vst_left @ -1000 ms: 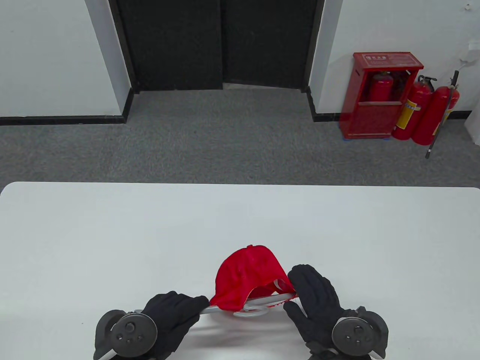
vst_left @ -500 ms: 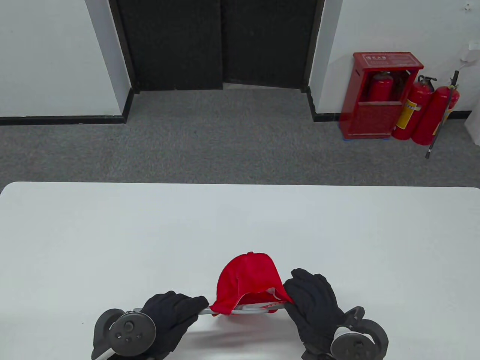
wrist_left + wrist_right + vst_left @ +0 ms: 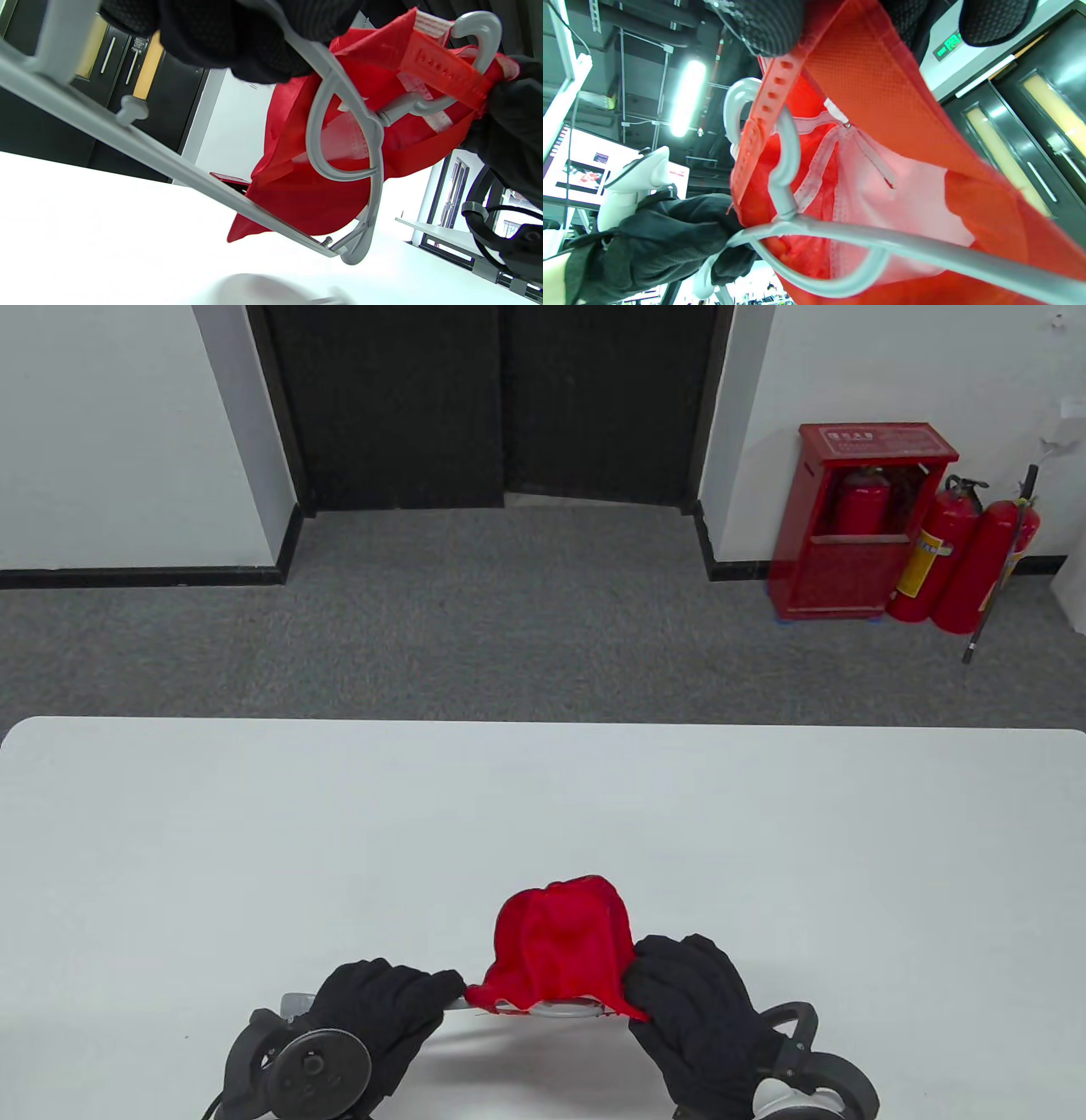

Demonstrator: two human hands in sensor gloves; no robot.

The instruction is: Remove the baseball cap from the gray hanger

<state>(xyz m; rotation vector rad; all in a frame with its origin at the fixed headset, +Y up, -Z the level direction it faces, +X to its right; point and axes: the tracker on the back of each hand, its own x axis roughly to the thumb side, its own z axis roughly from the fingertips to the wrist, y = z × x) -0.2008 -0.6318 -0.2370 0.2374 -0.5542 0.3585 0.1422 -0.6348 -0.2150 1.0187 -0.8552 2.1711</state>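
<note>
Red fabric is what we are tracking: the baseball cap [image 3: 562, 937] is hanging by its perforated adjuster strap [image 3: 768, 106] over the hook [image 3: 475, 55] of the gray hanger [image 3: 343, 140], held just above the white tabletop [image 3: 543, 814] near its front edge.

We are noting the left hand [image 3: 377, 1014] gripping the hanger's shoulder bar, fingers curled around it. The right hand [image 3: 691, 1005] is pinching the cap's rear edge and strap, close beside the hook.

Risks, as we are judging them:
- The strap is looping the hook's curve; pulling sideways rather than off the open tip could snag it and stretch or tear it.
- The left grip is sitting off-centre, so a hard tug could twist the hanger in the hand.
- The soft crown is crumpling already; the fabric could catch on the hanger's inner loop [image 3: 339, 152].

Writing: the red fire-extinguisher cabinet [image 3: 865, 517] is carrying white characters, too small for us to read. A green sign [image 3: 950, 44] in the right wrist view is also unreadable. We are finding no brand on the cap.
</note>
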